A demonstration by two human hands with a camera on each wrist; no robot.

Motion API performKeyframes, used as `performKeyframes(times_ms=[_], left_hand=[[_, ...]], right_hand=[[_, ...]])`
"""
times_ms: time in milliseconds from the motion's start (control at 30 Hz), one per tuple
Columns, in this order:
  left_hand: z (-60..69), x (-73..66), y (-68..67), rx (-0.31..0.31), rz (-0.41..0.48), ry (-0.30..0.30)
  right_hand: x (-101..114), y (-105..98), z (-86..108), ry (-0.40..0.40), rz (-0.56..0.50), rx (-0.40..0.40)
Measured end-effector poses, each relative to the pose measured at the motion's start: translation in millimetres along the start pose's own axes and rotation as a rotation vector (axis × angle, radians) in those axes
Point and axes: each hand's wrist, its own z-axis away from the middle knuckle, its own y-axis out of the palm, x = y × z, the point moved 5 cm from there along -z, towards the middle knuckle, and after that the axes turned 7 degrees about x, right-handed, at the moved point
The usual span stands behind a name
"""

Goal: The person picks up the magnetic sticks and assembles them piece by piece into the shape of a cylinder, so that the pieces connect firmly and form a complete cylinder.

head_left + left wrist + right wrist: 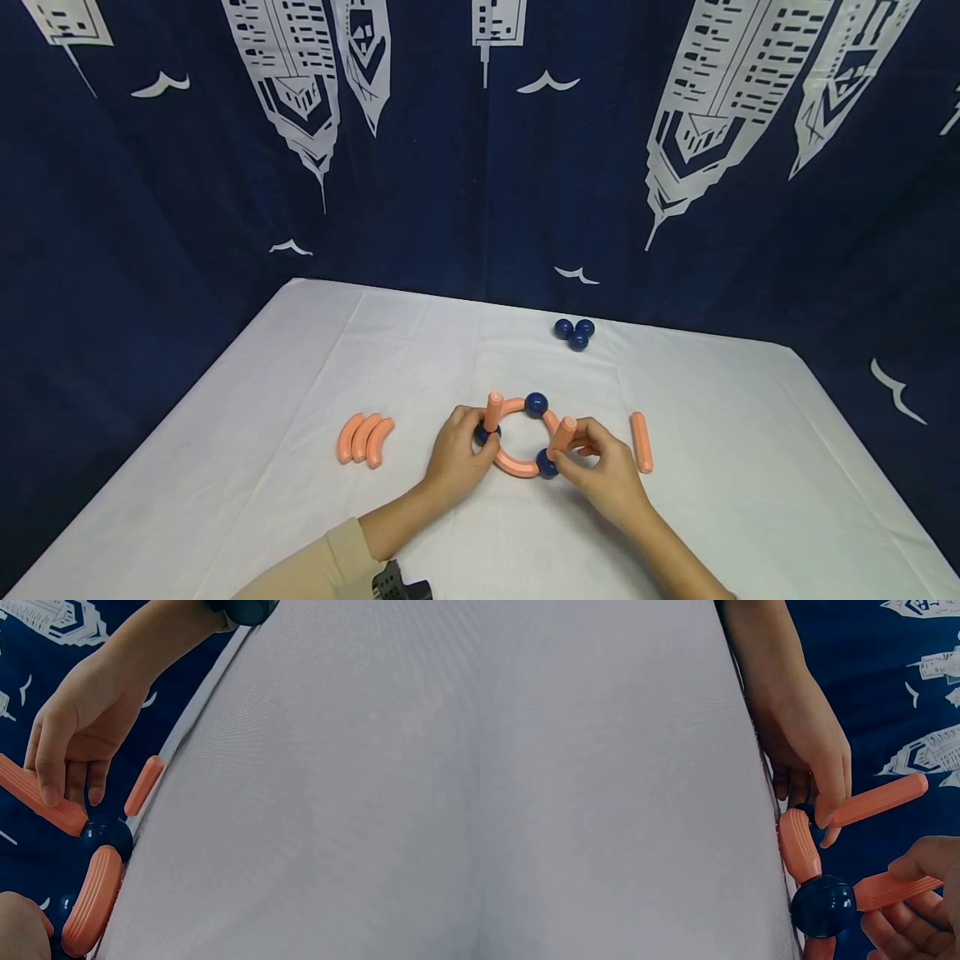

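A ring of curved orange pieces (516,467) and blue balls lies on the white table. Two straight orange sticks stand up from its balls, one at the left (493,411), one at front right (562,433). My left hand (456,454) grips the left blue ball (487,434) at the foot of its stick. With thumb and fingers my right hand (611,479) pinches the front-right stick, above its blue ball (547,463). The left wrist view shows this stick (45,802) slanting from the ball (107,836); the right wrist view shows the left stick (881,801).
Three curved orange pieces (360,438) lie side by side to the left of the ring. One straight orange stick (641,442) lies to its right. Three loose blue balls (577,341) sit together near the far edge, before a dark blue curtain (450,208).
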Motion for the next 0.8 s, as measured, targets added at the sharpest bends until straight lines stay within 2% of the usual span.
performKeyframes(times_ms=[200,400,800], left_hand=[[0.5,-0.7,-0.7,0.012,0.002,-0.016],[0.1,-0.4,-0.5,0.005,-0.005,-0.008],[0.8,0.4,0.2,-0.003,0.015,-0.02]], right_hand=[[-2.5,3.6,0.4,0.01,0.001,0.026],[-3.4,5.3,0.7,0.006,0.007,0.031],[-10.1,9.3,-0.2,0.054,0.029,0.058]])
